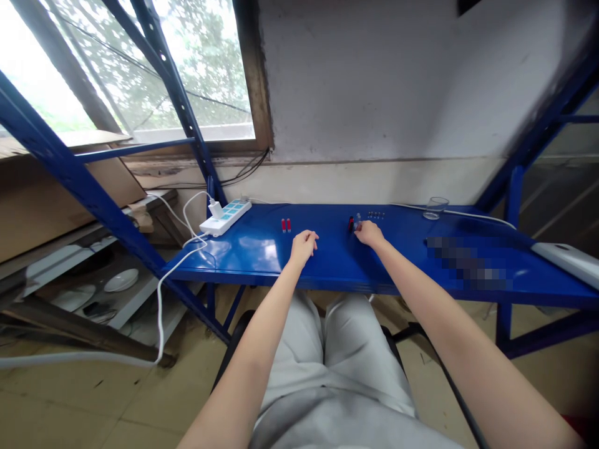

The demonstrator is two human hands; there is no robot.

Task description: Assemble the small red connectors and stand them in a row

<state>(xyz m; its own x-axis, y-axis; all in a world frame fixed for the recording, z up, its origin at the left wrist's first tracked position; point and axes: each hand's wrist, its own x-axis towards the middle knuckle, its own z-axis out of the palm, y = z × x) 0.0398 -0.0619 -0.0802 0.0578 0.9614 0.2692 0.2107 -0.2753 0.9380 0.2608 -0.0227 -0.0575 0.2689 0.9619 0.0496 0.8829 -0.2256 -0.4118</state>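
Observation:
My right hand [370,233] is over the blue tabletop, its fingertips pinched together at a small item too tiny to make out. Just left of those fingertips stands a small dark red and black tube [350,223]. A little clear piece [359,216] lies right behind them, and several small silvery pieces [376,215] form a row farther right. My left hand [304,246] rests near the middle of the table with loosely bent, slightly parted fingers and nothing visible in them. Beyond it, two red tubes with pale ends [286,226] are side by side.
A white power strip [228,216] with a plug and cable sits at the table's back left. Toward the back right is a clear glass [435,208]. A blurred-out dark object [468,262] and a white device [568,263] occupy the right side. Blue frame posts flank the blue table [253,265].

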